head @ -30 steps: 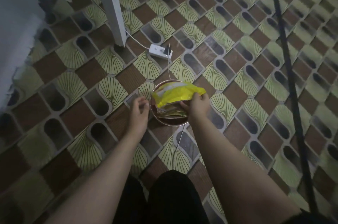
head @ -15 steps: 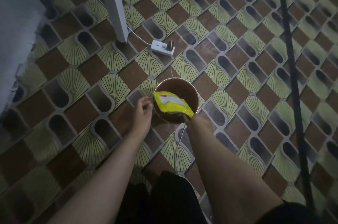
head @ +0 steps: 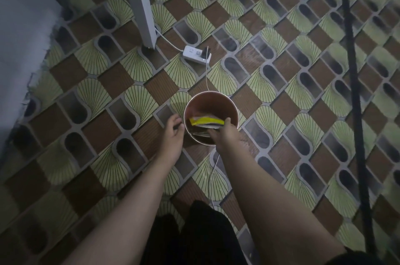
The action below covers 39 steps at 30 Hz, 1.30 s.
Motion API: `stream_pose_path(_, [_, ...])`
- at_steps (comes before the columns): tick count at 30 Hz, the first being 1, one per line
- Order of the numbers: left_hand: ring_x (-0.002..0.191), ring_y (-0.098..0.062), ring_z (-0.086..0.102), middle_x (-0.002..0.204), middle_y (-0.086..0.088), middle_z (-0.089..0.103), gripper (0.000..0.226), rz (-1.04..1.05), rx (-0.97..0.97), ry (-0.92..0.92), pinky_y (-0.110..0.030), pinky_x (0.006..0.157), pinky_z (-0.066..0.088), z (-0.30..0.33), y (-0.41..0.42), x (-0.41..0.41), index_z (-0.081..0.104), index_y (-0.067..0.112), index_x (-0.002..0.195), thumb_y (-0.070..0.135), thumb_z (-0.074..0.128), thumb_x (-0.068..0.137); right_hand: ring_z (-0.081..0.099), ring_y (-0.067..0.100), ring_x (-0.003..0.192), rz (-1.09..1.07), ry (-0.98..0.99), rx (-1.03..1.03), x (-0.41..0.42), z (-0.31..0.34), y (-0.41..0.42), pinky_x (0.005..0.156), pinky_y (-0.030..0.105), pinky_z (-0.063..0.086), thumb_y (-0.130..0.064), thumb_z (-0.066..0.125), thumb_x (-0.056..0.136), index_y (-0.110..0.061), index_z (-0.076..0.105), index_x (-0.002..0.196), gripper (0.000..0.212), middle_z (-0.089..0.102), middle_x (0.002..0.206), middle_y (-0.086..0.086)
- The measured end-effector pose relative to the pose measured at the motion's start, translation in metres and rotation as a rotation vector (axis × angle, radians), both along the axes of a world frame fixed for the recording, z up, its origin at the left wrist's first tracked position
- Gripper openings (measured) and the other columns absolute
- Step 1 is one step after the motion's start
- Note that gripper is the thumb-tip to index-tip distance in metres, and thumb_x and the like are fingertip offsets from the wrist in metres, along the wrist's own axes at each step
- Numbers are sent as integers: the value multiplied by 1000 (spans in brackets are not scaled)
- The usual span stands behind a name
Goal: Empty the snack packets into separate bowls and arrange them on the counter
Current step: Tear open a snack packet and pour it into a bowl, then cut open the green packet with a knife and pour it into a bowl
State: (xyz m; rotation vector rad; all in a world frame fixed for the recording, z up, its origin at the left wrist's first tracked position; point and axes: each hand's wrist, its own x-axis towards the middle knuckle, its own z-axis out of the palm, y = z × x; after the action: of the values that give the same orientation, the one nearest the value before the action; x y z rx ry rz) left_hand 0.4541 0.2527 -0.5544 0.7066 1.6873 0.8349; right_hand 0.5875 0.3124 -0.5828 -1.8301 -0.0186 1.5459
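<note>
Since a moment ago my right hand (head: 225,132) has pushed the yellow packet (head: 205,121) lower, so now it sits down inside the round bin (head: 211,100) and not above the rim. I hold the packet by its right end, with my fingers curled round it. It lies almost flat across the bin's mouth. Under it I see other wrappers (head: 203,133), but it is too dark to tell what they are.

My left hand (head: 173,132) hangs just beside the bin's left side. Its fingers are loosely curled and hold nothing. I cannot tell if they touch the bin.

The bin stands on the patterned floor (head: 108,83). Past it lies a white power strip (head: 195,54) with a thin white cable (head: 211,180) running by the bin toward me. A white post (head: 141,5) stands near the strip. My dark trousers (head: 194,238) show at the bottom.
</note>
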Motion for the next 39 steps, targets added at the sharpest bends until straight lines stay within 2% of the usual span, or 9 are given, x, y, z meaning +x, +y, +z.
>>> stream_pose_path(2, [115,-2,44,142,4,48,44,6,10,-1,-22,89,35,23,2,3,35,20,145,20,42,103,55,40,122,-95,95,31,-8,29,-2,93,44,54,-21,40,105,-6,29,149,48,41,147,22])
stream_pose_path(5, [111,0,47,140,9,49,42,23,51,-2,-14,79,36,74,5,6,36,26,143,20,42,103,58,37,112,-169,171,119,-13,87,-5,80,41,56,-13,40,103,-5,33,146,44,46,141,22])
stream_pose_path(9, [110,10,48,132,21,51,39,69,198,22,-15,83,38,173,8,9,41,36,136,20,44,101,66,29,100,-91,165,249,-17,207,-10,64,31,61,0,47,98,-9,54,116,21,60,121,18])
stream_pose_path(12, [115,7,50,126,23,54,37,113,342,31,-22,95,41,259,6,6,45,38,131,19,46,100,67,26,92,94,91,408,-26,303,-21,67,29,60,-4,53,96,-12,60,110,18,64,104,11])
stream_pose_path(17, [109,5,56,117,21,58,37,296,615,93,-10,86,44,401,-21,-18,50,34,126,11,50,97,65,22,86,449,-22,734,-58,437,-50,70,38,57,-10,56,93,-27,66,100,21,70,99,-4])
stream_pose_path(20, [108,2,57,119,17,59,38,426,766,166,-8,81,45,473,-56,-46,49,31,123,3,48,96,65,14,86,634,-9,939,-86,507,-79,70,31,56,-11,55,93,-33,65,99,25,69,95,-11])
stream_pose_path(24, [110,-5,57,117,18,59,40,606,895,323,-11,85,44,548,-127,-94,50,34,118,2,48,93,65,7,81,856,68,1167,-137,585,-127,65,20,54,-11,53,96,-27,65,103,20,69,96,-12])
stream_pose_path(34, [97,-7,60,109,11,63,28,1246,891,716,-21,78,48,608,-378,-217,56,31,105,6,51,94,62,16,78,1420,397,1440,-306,657,-315,59,20,54,-7,49,94,-23,62,104,23,64,93,-6])
stream_pose_path(39, [92,2,57,112,11,61,29,1415,770,769,-15,79,43,592,-490,-272,55,31,110,7,49,94,60,15,84,1578,344,1544,-388,643,-403,61,27,58,-7,50,93,-18,59,109,21,62,98,-6])
